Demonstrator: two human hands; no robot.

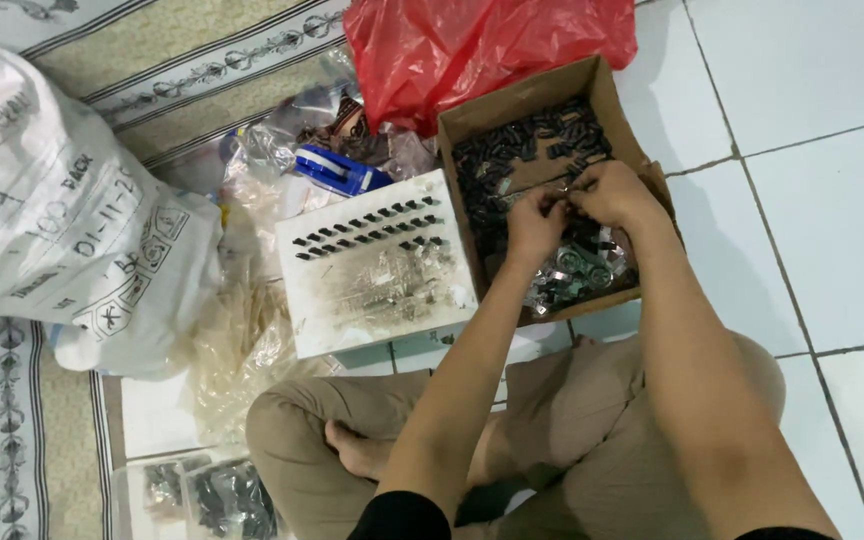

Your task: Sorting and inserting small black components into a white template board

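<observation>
Small black part (563, 205) between left hand (535, 224) and right hand (610, 193), above cardboard box (527, 105).

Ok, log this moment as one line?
left hand: pinching small part | right hand: pinching same part | over: cardboard box | beside: white foam board

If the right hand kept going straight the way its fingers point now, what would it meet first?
Most likely the left hand: the right hand points leftward at it, fingers nearly touching over the cardboard box of small black parts.
</observation>
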